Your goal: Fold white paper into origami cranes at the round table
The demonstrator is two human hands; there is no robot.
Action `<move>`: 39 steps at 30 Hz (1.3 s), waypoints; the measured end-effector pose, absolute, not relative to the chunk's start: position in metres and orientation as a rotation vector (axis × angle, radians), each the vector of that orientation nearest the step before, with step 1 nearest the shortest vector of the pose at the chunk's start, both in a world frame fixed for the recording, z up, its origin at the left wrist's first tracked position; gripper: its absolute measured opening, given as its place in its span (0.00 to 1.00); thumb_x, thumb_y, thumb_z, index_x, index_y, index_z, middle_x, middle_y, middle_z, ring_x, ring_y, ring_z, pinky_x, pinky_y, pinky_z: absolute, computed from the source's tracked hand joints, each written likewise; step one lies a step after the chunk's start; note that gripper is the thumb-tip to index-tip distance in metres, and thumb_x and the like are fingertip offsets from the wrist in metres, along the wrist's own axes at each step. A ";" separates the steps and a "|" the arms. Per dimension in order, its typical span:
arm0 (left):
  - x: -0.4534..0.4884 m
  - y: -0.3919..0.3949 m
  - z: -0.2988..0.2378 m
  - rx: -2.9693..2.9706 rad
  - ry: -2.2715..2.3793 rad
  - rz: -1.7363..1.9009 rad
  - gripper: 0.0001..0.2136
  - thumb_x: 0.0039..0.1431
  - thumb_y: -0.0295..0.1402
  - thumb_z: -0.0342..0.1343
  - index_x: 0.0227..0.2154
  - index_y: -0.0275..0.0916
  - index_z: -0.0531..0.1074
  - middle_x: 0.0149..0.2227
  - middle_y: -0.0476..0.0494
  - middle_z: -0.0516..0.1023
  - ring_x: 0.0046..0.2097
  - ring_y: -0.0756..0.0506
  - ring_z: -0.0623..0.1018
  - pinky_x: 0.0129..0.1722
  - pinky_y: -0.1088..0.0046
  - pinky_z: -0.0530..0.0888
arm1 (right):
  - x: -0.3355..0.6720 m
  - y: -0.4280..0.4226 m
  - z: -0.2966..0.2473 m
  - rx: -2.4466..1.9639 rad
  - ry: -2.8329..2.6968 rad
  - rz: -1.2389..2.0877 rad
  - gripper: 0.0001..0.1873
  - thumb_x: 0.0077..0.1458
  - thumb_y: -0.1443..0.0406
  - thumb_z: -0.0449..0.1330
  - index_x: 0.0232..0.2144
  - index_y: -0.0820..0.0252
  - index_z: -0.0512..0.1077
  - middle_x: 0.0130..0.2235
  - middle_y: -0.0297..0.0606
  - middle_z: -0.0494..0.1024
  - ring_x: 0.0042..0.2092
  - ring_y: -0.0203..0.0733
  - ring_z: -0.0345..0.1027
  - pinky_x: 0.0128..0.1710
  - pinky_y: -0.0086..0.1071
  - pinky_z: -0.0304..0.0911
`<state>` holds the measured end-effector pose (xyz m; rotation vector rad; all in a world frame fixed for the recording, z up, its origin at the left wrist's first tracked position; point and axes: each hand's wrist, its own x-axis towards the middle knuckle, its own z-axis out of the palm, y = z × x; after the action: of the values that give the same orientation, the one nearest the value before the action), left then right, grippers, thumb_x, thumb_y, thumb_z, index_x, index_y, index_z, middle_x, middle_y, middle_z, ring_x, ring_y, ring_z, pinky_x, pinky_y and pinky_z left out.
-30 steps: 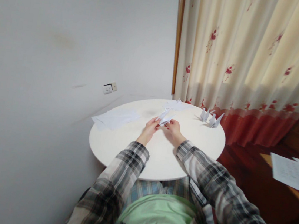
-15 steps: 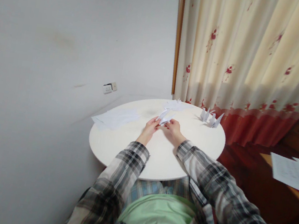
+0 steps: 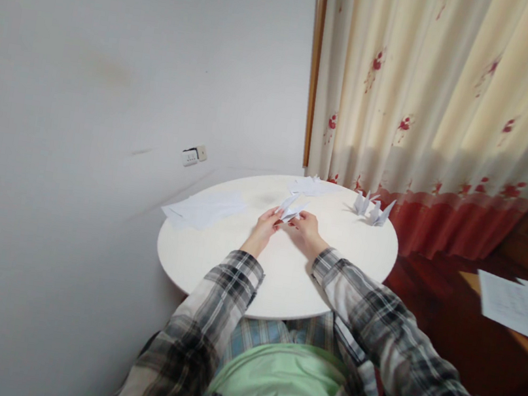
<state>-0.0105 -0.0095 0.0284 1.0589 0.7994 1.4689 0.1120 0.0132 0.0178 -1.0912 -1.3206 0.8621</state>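
Observation:
Between my two hands, just above the round white table [image 3: 214, 263], is a folded white paper crane [image 3: 290, 211] with pointed flaps sticking up. My left hand [image 3: 267, 222] pinches its left side. On its right side, the fingers of my right hand [image 3: 308, 226] are closed at the paper's edge. The undersides of the folds and some fingertips are hidden. Two finished-looking paper cranes, one [image 3: 361, 203] slightly behind the other [image 3: 381, 213], stand at the table's right rim.
Flat white paper sheets [image 3: 205, 208] lie on the table's left side. More paper [image 3: 306, 185] is at the far edge. A wall [image 3: 70, 195] with a socket [image 3: 190, 158] borders the left, a flowered curtain [image 3: 435, 118] the back. Printed sheets [image 3: 511, 301] rest on furniture at right.
Almost nothing differs. Both hands keep the same place on the paper crane, with at most a slight shift of the fingers.

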 end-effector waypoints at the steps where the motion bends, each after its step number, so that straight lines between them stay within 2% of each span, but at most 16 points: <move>1: -0.010 -0.010 0.029 1.062 0.795 1.468 0.15 0.40 0.36 0.65 0.33 0.38 0.74 0.33 0.47 0.75 0.31 0.53 0.70 0.29 0.78 0.63 | 0.112 0.013 0.018 -1.098 -1.322 0.861 0.04 0.39 0.68 0.60 0.23 0.62 0.72 0.23 0.35 0.75 0.25 0.36 0.70 0.25 0.25 0.61; 7: -0.010 -0.012 0.030 1.076 0.778 1.469 0.15 0.40 0.36 0.65 0.33 0.37 0.74 0.33 0.46 0.75 0.33 0.52 0.71 0.33 0.76 0.65 | 0.112 0.012 0.019 -1.088 -1.339 0.876 0.04 0.38 0.68 0.60 0.22 0.62 0.73 0.22 0.35 0.76 0.25 0.36 0.69 0.24 0.25 0.61; 16: -0.011 -0.009 0.029 1.045 0.804 1.476 0.15 0.40 0.36 0.65 0.33 0.38 0.74 0.32 0.48 0.75 0.30 0.54 0.69 0.29 0.79 0.62 | 0.111 0.013 0.017 -1.072 -1.339 0.879 0.06 0.38 0.67 0.60 0.24 0.61 0.73 0.23 0.34 0.76 0.25 0.36 0.70 0.25 0.25 0.62; 39: -0.011 -0.008 0.027 1.056 0.815 1.466 0.17 0.38 0.38 0.66 0.34 0.39 0.74 0.33 0.47 0.76 0.30 0.54 0.69 0.30 0.79 0.63 | 0.111 0.010 0.019 -0.982 -1.314 0.990 0.04 0.36 0.70 0.58 0.21 0.62 0.71 0.21 0.33 0.73 0.24 0.34 0.65 0.26 0.26 0.60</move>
<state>-0.0114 -0.0084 0.0273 1.0559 0.8148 1.4663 0.1111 0.0098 0.0194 -0.9824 -1.3143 0.9895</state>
